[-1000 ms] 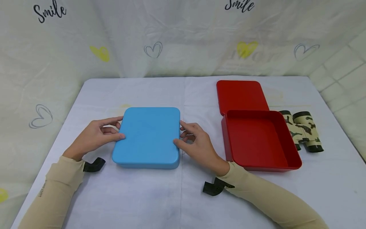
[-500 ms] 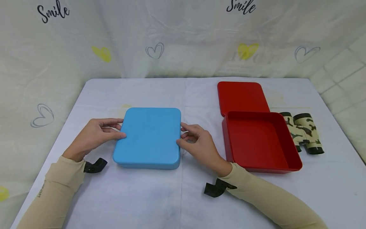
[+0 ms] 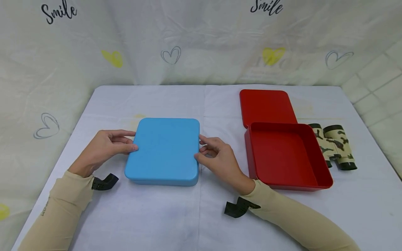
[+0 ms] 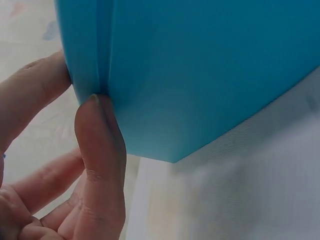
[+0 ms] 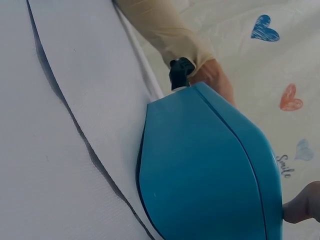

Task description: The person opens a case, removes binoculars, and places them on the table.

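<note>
A blue rectangular box with rounded corners lies flat on the white table, its lid down. My left hand holds its left side, thumb at the seam below the lid and forefinger round the far corner, as the left wrist view shows on the box. My right hand is at the right side, its thumb and forefinger on the lid's edge and the other fingers curled in. The right wrist view shows the box with one fingertip touching the lid's edge. The inside of the box is hidden.
To the right stands an open red box, nothing inside, its red lid laid back behind it. Camouflage binoculars lie against its right side. A printed cloth hangs behind the table.
Both hands keep their places on the blue box, with only a slight shift of the right thumb toward its edge. The head view has moved a little.
</note>
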`<state>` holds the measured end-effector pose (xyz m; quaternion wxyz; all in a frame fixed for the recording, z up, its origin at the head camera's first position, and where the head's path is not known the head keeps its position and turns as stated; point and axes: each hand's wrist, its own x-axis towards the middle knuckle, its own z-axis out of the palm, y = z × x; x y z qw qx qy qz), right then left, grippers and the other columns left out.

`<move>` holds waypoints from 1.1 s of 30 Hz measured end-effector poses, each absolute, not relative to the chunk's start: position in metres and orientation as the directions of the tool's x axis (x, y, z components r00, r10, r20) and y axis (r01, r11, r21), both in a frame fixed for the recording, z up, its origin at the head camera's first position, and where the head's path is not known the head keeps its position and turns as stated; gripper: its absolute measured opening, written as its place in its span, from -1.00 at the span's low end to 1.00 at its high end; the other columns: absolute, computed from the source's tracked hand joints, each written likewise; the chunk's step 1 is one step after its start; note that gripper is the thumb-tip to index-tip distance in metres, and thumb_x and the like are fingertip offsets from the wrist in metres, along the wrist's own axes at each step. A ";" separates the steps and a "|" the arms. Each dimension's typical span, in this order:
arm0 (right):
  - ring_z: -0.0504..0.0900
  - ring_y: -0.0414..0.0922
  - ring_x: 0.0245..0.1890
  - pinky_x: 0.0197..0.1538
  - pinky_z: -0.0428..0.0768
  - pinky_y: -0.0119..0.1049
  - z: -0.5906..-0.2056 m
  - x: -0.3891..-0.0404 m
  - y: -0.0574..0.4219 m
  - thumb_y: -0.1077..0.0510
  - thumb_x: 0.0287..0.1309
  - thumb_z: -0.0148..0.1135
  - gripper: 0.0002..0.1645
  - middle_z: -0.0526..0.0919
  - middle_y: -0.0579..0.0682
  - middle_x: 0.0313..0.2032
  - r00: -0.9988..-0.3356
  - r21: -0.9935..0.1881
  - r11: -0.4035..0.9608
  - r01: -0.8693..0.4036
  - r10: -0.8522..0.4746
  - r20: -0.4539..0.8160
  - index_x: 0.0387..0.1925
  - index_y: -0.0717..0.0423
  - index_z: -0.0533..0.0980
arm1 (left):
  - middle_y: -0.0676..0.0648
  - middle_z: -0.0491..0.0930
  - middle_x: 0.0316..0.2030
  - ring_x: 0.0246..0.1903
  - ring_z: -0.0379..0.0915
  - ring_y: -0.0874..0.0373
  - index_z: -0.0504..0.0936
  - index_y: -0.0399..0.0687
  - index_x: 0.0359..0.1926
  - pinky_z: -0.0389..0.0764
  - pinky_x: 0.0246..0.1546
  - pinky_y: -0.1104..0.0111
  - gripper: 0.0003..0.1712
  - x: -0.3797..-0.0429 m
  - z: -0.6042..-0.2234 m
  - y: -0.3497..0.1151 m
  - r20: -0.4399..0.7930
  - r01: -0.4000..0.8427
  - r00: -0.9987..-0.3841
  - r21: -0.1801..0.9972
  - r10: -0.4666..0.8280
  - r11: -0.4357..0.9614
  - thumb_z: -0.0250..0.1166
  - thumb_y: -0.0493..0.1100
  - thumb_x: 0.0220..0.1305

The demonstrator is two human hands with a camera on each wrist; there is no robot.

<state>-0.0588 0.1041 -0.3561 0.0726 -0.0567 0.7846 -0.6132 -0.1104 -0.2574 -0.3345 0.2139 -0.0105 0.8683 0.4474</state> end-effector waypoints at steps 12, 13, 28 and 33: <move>0.68 -0.10 -0.08 0.15 0.73 -0.32 -0.356 -0.056 0.103 0.32 0.17 0.43 -0.27 0.59 0.17 0.11 -0.984 -0.978 0.206 0.020 -0.167 -0.055 0.39 0.20 0.46 | 0.12 0.78 -0.15 -0.10 0.71 0.20 0.50 0.09 0.35 0.62 0.03 0.43 -0.22 -0.111 -0.336 -0.258 -0.429 -0.256 -0.882 0.785 0.197 0.564 0.54 0.16 0.17; 0.68 -0.10 -0.09 0.14 0.73 -0.35 -0.356 -0.056 0.103 0.33 0.17 0.43 -0.27 0.59 0.18 0.10 -0.984 -0.979 0.203 0.021 -0.167 -0.055 0.39 0.20 0.47 | 0.12 0.78 -0.15 -0.11 0.71 0.20 0.49 0.08 0.36 0.63 0.02 0.43 -0.23 -0.111 -0.336 -0.259 -0.427 -0.254 -0.881 0.788 0.202 0.560 0.54 0.15 0.18; 0.73 -0.11 0.04 0.15 0.74 -0.32 -0.349 -0.058 0.106 0.13 0.25 0.41 -0.31 0.66 0.02 0.23 -0.954 -0.955 0.185 0.232 -0.147 -0.260 0.41 -0.06 0.48 | 0.10 0.75 -0.18 -0.19 0.76 0.17 0.42 -0.05 0.39 0.71 -0.02 0.42 -0.23 -0.111 -0.334 -0.257 -0.434 -0.267 -0.868 0.818 0.243 0.509 0.51 0.03 0.25; 0.63 -0.06 0.25 0.26 0.69 -0.25 -0.341 -0.060 0.108 0.12 0.26 0.37 -0.37 0.62 -0.06 0.29 -0.924 -0.930 0.128 0.344 -0.132 -0.360 0.37 -0.07 0.51 | 0.08 0.75 -0.14 -0.19 0.78 0.16 0.41 -0.09 0.40 0.77 -0.04 0.36 -0.23 -0.111 -0.332 -0.258 -0.436 -0.277 -0.864 0.830 0.253 0.483 0.50 0.00 0.26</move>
